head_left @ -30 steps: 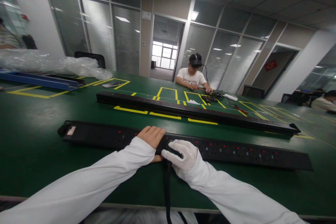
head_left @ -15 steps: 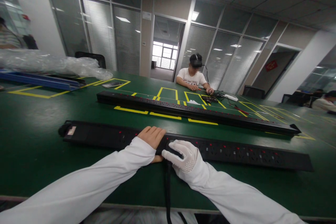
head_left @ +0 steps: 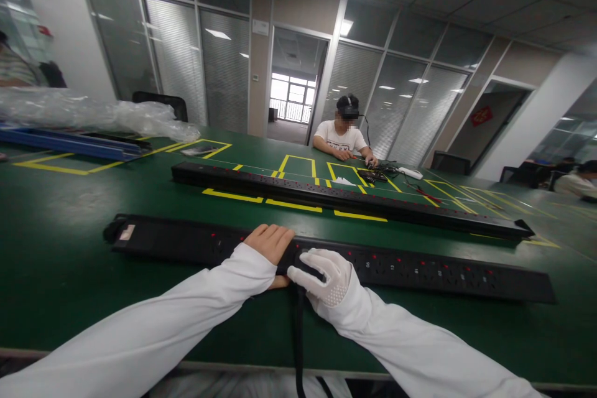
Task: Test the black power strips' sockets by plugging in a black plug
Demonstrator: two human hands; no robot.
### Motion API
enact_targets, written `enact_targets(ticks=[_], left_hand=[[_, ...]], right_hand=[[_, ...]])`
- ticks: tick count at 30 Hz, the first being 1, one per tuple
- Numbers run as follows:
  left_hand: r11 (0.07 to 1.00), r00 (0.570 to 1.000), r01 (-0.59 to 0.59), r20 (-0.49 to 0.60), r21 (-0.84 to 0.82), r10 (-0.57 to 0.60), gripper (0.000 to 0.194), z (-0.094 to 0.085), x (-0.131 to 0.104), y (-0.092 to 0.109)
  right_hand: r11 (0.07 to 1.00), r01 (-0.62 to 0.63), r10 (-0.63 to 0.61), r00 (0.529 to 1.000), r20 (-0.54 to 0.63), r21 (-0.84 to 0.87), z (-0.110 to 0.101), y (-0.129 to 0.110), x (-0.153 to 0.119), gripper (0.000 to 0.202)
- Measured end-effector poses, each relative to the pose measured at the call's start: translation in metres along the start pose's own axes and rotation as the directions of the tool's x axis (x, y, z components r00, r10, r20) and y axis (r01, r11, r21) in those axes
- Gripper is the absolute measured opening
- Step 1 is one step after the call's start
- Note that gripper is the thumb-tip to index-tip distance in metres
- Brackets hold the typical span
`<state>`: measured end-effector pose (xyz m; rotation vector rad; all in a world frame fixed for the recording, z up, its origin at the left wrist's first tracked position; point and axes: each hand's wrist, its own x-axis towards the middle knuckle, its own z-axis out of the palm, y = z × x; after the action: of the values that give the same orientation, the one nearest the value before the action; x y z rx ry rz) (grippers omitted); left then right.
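A long black power strip (head_left: 420, 273) with red lights or switches lies across the green table near me. My left hand (head_left: 270, 245), bare beyond a white sleeve, is wrapped over the strip's middle, thumb at the near edge. Just right of it, my right hand (head_left: 326, 275), in a white dotted glove, grips a black plug at the strip's sockets. The plug is mostly hidden by the fingers. From it a black cable (head_left: 299, 336) runs down over the table's front edge.
Beyond lies a second long black strip (head_left: 336, 196). Clear plastic wrap (head_left: 93, 113) and blue rails (head_left: 69, 142) are at the left. Across the green table (head_left: 153, 193) a person in a headset (head_left: 342, 137) handles black cables (head_left: 385, 168). Yellow tape marks the surface.
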<state>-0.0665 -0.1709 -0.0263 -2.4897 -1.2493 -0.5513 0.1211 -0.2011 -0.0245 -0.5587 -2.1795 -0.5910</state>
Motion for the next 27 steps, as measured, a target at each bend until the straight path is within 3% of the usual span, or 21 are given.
enact_targets(ticks=[19,27], left_hand=[[1.000,1.000,0.006,0.000,-0.006,-0.006,0.069,0.0025,0.0001,-0.0013],[1.000,1.000,0.004,0.022,-0.004,-0.004,0.068,-0.0051,-0.0004,0.0014]], right_hand=[[1.000,-0.002,0.002,1.000,0.008,0.011,-0.0002,0.0001,-0.0005,0.030],[1.000,-0.003,0.003,1.000,-0.001,0.004,0.0023,0.0011,-0.0025,0.031]])
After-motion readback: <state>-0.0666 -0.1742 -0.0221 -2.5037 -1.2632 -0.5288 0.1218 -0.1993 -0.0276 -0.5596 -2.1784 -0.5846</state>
